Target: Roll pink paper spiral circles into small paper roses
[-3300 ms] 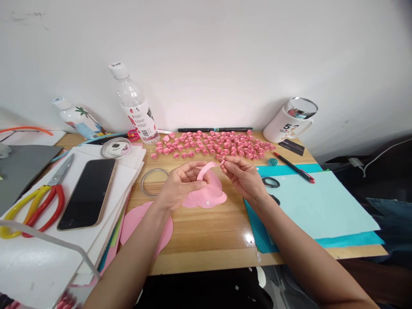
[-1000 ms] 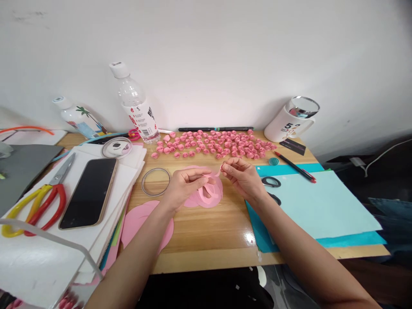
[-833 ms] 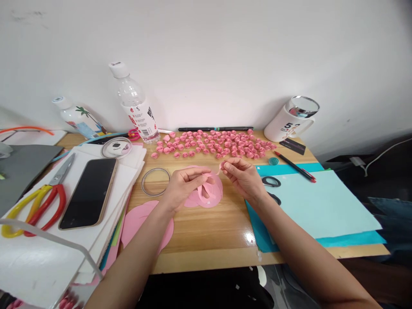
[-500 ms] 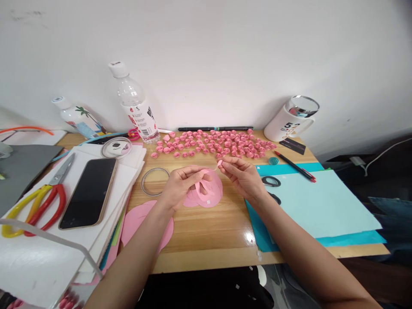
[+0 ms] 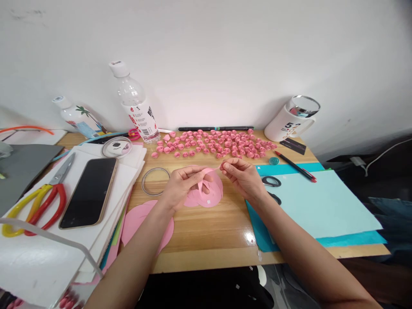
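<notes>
My left hand [image 5: 184, 183] is closed on a pink paper spiral strip [image 5: 206, 182] above pink paper circles [image 5: 212, 195] lying on the wooden desk [image 5: 206, 236]. My right hand [image 5: 243, 176] pinches the strip's free end between thumb and fingertips, rolled into a small coil. Just beyond my hands, several small pink rolled paper roses [image 5: 214, 145] are spread in a wide patch.
A clear tape ring [image 5: 155, 181], a phone [image 5: 89, 192] on stacked white sheets, and red-and-yellow scissors [image 5: 38, 201] lie left. Two bottles [image 5: 133, 103] and a white mug [image 5: 291, 120] stand by the wall. Light blue paper [image 5: 317, 204], black scissors [image 5: 271, 182] and a red pen [image 5: 294, 166] lie right.
The arched pink strip has shortened as its end got rolled at my right fingertips. My hands have drawn closer together and lower over the pink circles.
</notes>
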Demonstrator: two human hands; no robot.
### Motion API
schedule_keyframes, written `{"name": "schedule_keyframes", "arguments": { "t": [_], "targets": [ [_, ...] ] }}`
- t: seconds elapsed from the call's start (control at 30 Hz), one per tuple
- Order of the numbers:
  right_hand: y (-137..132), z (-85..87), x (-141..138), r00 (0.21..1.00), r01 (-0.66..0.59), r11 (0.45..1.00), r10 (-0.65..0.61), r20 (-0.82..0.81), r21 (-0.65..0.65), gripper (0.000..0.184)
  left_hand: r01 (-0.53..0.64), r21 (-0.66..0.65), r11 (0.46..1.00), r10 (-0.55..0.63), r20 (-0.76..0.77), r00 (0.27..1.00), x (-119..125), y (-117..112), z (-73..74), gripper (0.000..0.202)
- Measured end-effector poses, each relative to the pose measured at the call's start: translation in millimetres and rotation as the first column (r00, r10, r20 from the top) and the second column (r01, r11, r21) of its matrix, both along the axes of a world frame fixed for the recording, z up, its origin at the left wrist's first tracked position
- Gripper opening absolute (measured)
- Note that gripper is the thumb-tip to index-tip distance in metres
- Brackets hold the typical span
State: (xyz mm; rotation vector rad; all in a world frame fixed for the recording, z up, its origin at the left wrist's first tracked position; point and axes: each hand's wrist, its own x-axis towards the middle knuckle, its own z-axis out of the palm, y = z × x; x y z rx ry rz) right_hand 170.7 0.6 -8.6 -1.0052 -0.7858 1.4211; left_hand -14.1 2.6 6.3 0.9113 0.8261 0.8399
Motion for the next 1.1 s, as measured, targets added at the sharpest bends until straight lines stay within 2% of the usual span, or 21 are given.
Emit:
{"name": "schedule_keyframes", "arguments": {
  "t": [0.23,0.73,0.87,1.1],
  "targets": [
    [0.9,-0.3,0.4,1.000,-0.017,1.000,0.017,-0.003,-0.014,0.014,-0.039,-0.008,0.999,0.040,0.026,0.999,-0.9,2.3,-2.2,0.026],
    [-1.4,-0.3,-0.8,1.000,-0.025,1.000,0.025,0.016,0.010,0.018,0.038,0.025,0.999,-0.039,0.035,0.999,2.4,-1.4,1.7,0.027],
    [-1.2,-0.5,-0.5,1.000,-0.007,1.000,0.006,0.019,0.010,0.016,0.020,0.057,0.998,-0.022,0.029,0.999,3.4,-1.8,0.9,0.017],
    [0.0,-3.3,1.6,1.000,0.012,1.000,-0.011,0.021,-0.025,0.017,-0.018,0.047,0.999,0.014,0.074,0.997,3.6,0.8,-3.4,0.021]
  ]
}}
